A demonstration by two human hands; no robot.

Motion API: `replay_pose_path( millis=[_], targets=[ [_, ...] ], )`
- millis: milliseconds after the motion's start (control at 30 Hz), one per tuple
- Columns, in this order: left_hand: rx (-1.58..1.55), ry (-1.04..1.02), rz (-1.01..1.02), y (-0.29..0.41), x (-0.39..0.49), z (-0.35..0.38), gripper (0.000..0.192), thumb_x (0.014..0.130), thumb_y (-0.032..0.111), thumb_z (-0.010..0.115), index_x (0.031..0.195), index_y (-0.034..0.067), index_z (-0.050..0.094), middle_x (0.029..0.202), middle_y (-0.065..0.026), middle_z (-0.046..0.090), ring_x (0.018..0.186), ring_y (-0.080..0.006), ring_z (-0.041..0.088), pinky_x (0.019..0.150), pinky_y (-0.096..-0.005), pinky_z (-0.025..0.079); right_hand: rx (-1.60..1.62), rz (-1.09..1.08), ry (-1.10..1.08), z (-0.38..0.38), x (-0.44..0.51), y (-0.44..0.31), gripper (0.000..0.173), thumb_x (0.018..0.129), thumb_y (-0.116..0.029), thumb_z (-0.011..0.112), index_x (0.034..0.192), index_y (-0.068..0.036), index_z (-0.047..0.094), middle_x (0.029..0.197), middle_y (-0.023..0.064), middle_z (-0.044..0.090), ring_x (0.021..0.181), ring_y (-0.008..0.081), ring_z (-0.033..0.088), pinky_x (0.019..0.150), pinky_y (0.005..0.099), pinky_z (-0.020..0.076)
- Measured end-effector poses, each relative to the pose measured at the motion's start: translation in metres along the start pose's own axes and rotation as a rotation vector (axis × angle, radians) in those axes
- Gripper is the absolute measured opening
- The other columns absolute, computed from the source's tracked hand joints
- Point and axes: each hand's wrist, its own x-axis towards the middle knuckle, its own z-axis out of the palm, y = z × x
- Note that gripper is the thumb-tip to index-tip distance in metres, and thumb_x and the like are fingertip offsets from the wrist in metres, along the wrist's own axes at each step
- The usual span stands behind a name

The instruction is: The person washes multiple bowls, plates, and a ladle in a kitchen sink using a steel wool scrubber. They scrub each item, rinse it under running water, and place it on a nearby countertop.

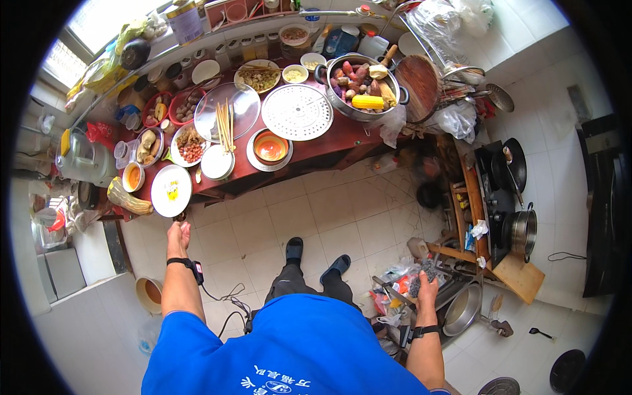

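Observation:
My right hand [427, 293] grips a grey scrubber [428, 272], apparently steel wool, beside the metal sink basin [463, 310]. At the counter's front edge, my left hand [178, 239] is just below a white plate [171, 193] with a yellow picture. Its fingers look partly curled, and whether anything is in them is hard to see. A striped squash [129, 197] and a bowl of orange liquid [133, 177] flank that plate. To its right are stacked white plates [217, 162], chopsticks [225, 124] across a glass lid [236, 109], and an orange bowl [270, 147].
A steamer pot [340, 111] of tubers and corn stands by a perforated steamer tray [297, 112] on the red counter [316, 149]. At right are a gas stove [486, 197] with a wok [516, 160] and a pot [524, 234]. Plastic bags [402, 276] lie near the sink. A bucket [148, 295] sits on the floor.

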Motion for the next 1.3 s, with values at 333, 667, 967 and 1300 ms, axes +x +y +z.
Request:
replay_pose_path(
  millis=[333, 667, 967, 1300],
  targets=[
    [0.533, -0.21, -0.189, -0.081, -0.066, 0.019, 0.022, 0.104, 0.013, 0.047, 0.111, -0.002, 0.062, 0.09, -0.0138, 0.072, 0.062, -0.0144, 0.068, 0.047, -0.0224, 0.056, -0.073, 0.009, 0.095, -0.039, -0.009, 0.053, 0.037, 0.092, -0.019, 0.073, 0.12, 0.002, 0.062, 0.107, 0.0103, 0.07, 0.091, 0.0191, 0.065, 0.081, 0.0335, 0.0529],
    [0.861, -0.506, -0.048, -0.173, -0.156, 0.134, 0.036, 0.101, 0.015, 0.047, 0.135, 0.006, 0.05, 0.098, -0.0108, 0.073, 0.072, -0.015, 0.07, 0.057, -0.027, 0.057, 0.081, 0.17, 0.191, -0.111, -0.029, 0.103, 0.037, 0.094, -0.015, 0.07, 0.127, -0.001, 0.06, 0.104, 0.0077, 0.069, 0.086, 0.0173, 0.067, 0.072, 0.0325, 0.0541],
    [1.166, -0.641, 0.074, -0.268, -0.244, 0.202, 0.036, 0.103, 0.02, 0.05, 0.137, 0.007, 0.05, 0.095, -0.0083, 0.072, 0.072, -0.015, 0.069, 0.058, -0.0275, 0.055, -0.09, 0.212, 0.369, -0.221, -0.016, 0.199, 0.056, 0.086, -0.034, 0.078, 0.121, 0.007, 0.062, 0.115, 0.0202, 0.07, 0.103, 0.0295, 0.067, 0.09, 0.0407, 0.0519],
    [1.544, -0.915, 0.176, -0.427, -0.387, 0.282, 0.037, 0.1, 0.018, 0.05, 0.135, 0.004, 0.052, 0.102, -0.0146, 0.073, 0.081, -0.021, 0.072, 0.064, -0.0305, 0.055, 0.196, 0.308, 0.621, -0.383, -0.023, 0.297, 0.052, 0.085, -0.035, 0.077, 0.115, 0.004, 0.062, 0.1, 0.0163, 0.071, 0.091, 0.0287, 0.067, 0.082, 0.0401, 0.051]
  ],
)
